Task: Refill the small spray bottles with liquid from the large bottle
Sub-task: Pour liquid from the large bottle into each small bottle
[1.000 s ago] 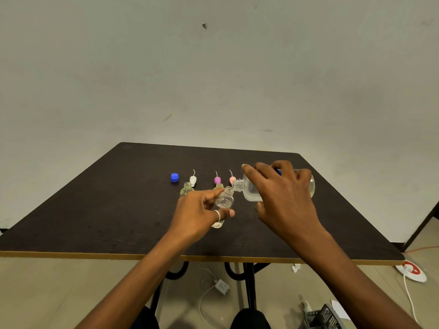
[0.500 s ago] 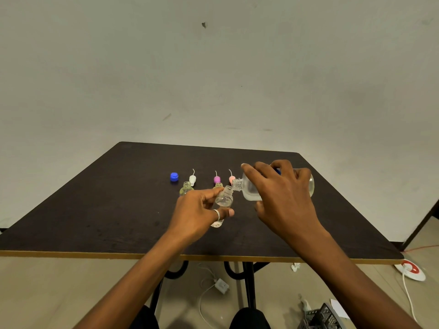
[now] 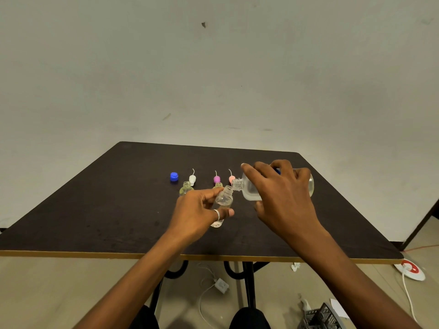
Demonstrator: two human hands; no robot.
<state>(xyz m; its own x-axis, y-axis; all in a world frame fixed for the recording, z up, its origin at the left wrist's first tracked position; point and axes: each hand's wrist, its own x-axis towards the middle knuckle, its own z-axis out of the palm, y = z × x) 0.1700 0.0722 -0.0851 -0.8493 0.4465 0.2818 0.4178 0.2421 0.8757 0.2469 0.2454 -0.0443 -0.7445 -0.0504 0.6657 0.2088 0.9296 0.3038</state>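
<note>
Next to nothing has changed since half a second ago: the left hand (image 3: 197,214) still curls its fingers and thumb round the tilted small spray bottle (image 3: 224,199), lifted just above the worktop (image 3: 107,210). The right hand (image 3: 282,198) still grips the large bottle (image 3: 249,191) from above, tipped almost flat with its open neck at the small bottle's mouth. A ring (image 3: 217,214) shows on one left finger. Behind the hands two more open bottles stand upright, a second small bottle (image 3: 186,188) and a third small bottle (image 3: 219,185). Beyond them, in a row, are a blue cap (image 3: 174,176), a white spray top (image 3: 192,179), a purple spray top (image 3: 216,179) and a pink spray top (image 3: 231,178). The worktop is dark with a pale front edge and stands against a plain grey wall (image 3: 213,79). Its left half and far corners lie bare, well apart from the bottles. On the floor (image 3: 59,293) below lie a white adapter (image 3: 222,284) with its cable, a red-and-white disc (image 3: 409,269) and a dark crate (image 3: 318,317).
</note>
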